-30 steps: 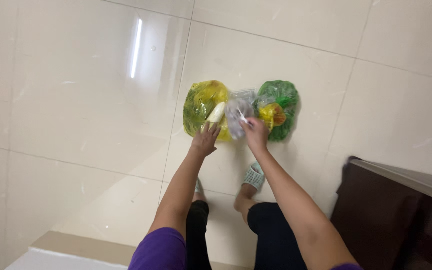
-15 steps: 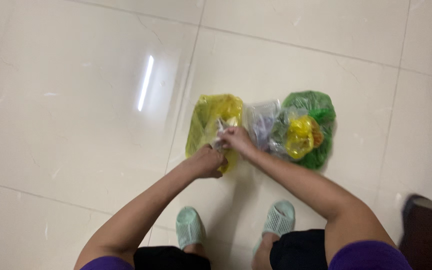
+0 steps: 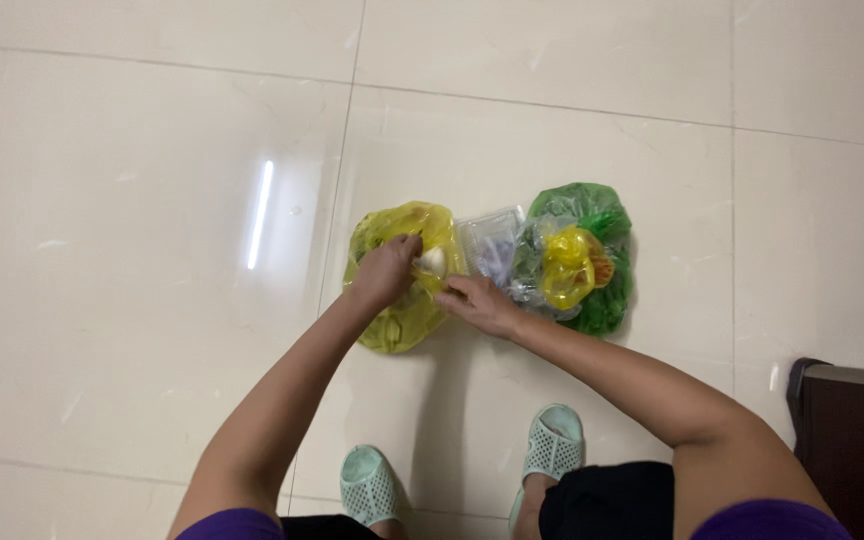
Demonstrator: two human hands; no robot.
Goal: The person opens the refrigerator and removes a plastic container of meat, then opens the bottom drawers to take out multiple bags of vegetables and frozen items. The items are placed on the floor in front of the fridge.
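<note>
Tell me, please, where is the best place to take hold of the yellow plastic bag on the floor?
Probably at the gathered mouth of the yellow bag, where the left hand and right hand already meet. Come from above: the bag lies flat on the floor, and only the bunched film there offers a grip.

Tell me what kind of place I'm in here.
Probably indoors in a home or hallway: glossy cream floor tiles, soft green slippers on the feet, and a dark wooden piece of furniture at the edge. Plastic bags of groceries sit on the floor.
</note>
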